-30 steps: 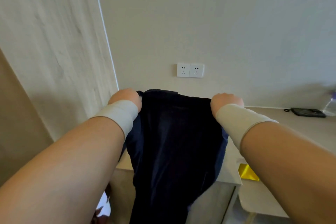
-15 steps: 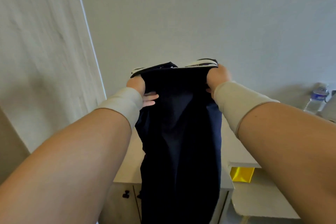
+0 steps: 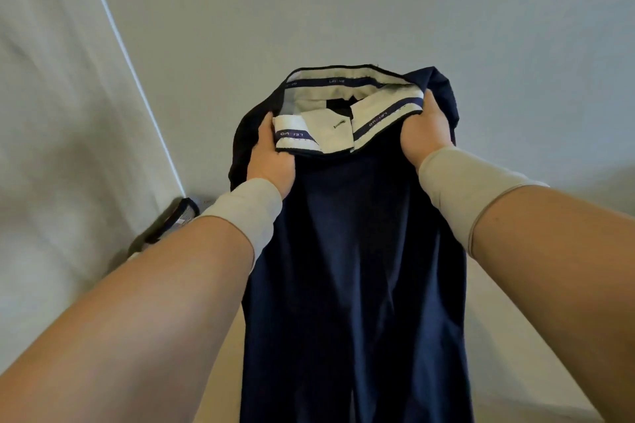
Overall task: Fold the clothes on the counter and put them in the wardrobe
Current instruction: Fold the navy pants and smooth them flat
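Dark navy cloth trousers [image 3: 350, 268] hanging upright, left hand [image 3: 271, 154] and right hand [image 3: 424, 134] gripping the white-lined waistband [image 3: 343, 134]

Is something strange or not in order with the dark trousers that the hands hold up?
Nothing looks damaged. The navy trousers hang straight from the left hand and right hand. Only the waistband is undone and turned outward, showing its pale lining.

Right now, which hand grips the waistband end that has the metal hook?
The left hand: the hook sits on its waistband flap, not the right hand's.
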### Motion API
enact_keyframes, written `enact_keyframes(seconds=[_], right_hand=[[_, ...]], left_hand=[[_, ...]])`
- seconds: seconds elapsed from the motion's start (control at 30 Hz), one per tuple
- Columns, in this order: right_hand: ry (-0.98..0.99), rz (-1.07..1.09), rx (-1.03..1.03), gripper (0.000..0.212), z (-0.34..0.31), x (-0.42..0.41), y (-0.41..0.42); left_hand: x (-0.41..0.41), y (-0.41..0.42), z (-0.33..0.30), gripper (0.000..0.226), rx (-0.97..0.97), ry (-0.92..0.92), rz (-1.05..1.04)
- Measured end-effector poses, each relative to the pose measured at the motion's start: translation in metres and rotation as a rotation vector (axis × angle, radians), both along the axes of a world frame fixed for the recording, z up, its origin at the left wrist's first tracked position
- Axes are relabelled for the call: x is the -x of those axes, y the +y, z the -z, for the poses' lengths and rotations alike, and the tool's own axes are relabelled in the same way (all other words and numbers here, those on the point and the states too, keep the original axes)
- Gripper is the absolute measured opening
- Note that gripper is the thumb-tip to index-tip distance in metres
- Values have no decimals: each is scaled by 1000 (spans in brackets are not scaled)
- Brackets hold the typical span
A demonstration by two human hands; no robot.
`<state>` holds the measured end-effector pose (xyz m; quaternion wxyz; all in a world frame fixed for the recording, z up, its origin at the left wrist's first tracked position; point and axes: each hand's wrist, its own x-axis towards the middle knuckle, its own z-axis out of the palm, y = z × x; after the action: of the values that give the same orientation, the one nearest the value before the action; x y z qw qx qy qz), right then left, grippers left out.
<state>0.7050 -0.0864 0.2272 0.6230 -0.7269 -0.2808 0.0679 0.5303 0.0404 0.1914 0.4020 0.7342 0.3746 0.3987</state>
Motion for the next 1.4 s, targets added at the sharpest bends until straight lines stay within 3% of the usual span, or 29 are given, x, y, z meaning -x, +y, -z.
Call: enact_keyframes(seconds=[0.07, 0.13, 0.27, 0.33, 0.43, 0.63, 0.87, 0.97, 1.1, 1.17, 1.3, 1.4], right_hand=[[-92, -43, 106, 55, 17, -31, 28], [-106, -83, 297, 69, 45, -56, 58], [-107, -68, 776, 70, 156, -66, 83], [-84, -295, 1016, 68, 217, -54, 81], [-154, -644, 1322, 72, 293, -44, 77], [-250, -506, 1278, 76, 322, -68, 97], [-322, -455, 1190, 74, 340, -101, 136], [-304, -460, 1188, 79, 332, -108, 135], [-454, -264, 1219, 64, 316, -79, 124], [-534, -315, 1204, 58, 309, -54, 120], [-447, -469, 1235, 49, 290, -4, 101], [-405, -465, 1205, 47, 283, 30, 76]], left_hand=[[-29, 29, 16, 80, -42, 179, 28], [-51, 51, 46, 96, -22, 441, 28], [-63, 57, 150, 97, 179, 984, 92], [-61, 48, 211, 87, 287, 1226, 246], [-60, 45, 262, 79, 197, 1422, 344], [-72, 79, 276, 86, 193, 1300, 282], [-98, 121, 286, 73, 105, 1210, 212], [-93, 128, 280, 62, 153, 1072, 208], [-64, 111, 271, 53, 115, 993, 107], [-46, 98, 264, 53, 80, 1018, 102], [-2, 72, 248, 58, 123, 1057, 132], [36, 51, 243, 58, 181, 962, 133]])
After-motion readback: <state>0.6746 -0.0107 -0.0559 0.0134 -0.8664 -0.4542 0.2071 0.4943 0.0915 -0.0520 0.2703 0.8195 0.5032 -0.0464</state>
